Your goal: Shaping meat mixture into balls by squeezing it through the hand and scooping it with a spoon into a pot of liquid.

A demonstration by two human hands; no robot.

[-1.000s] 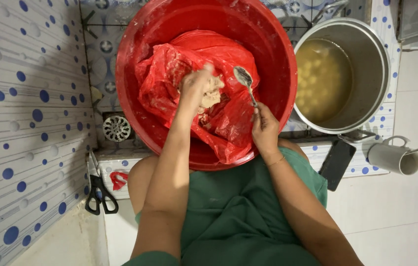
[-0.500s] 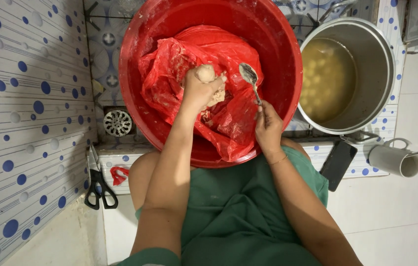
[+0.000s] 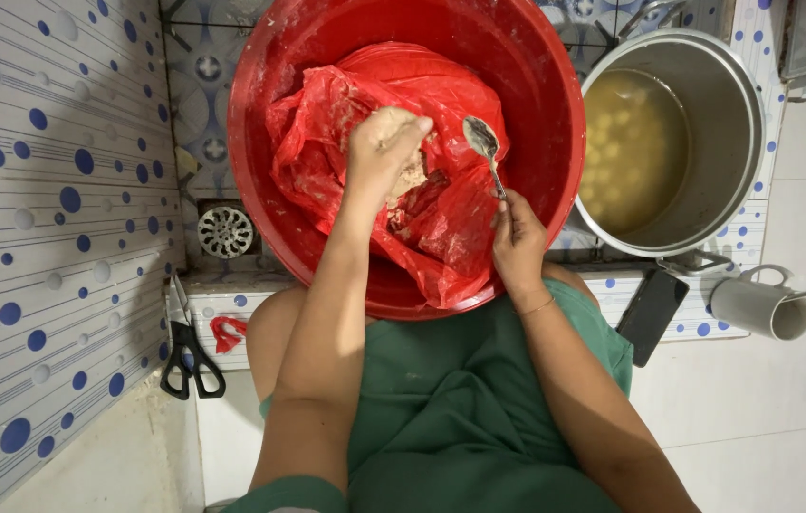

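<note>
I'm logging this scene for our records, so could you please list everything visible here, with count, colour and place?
basin: one, red, centre top, resting at the person's knees.
plastic bag: one, red, crumpled inside the basin, pale dough on it.
dough: one pale lump, in the bag under the left hand.
spoon: one, metal, over the bag.
pot: one, steel, right of the basin, yellowish liquid with pale balls.
mug: one, white, on its side, lower right.
phone: one, black, beside the mug.
scissors: one pair, black-handled, left ledge.
drain cover: one, metal, left of the basin.
left hand: gripping dough.
right hand: holding the spoon's handle.
</note>
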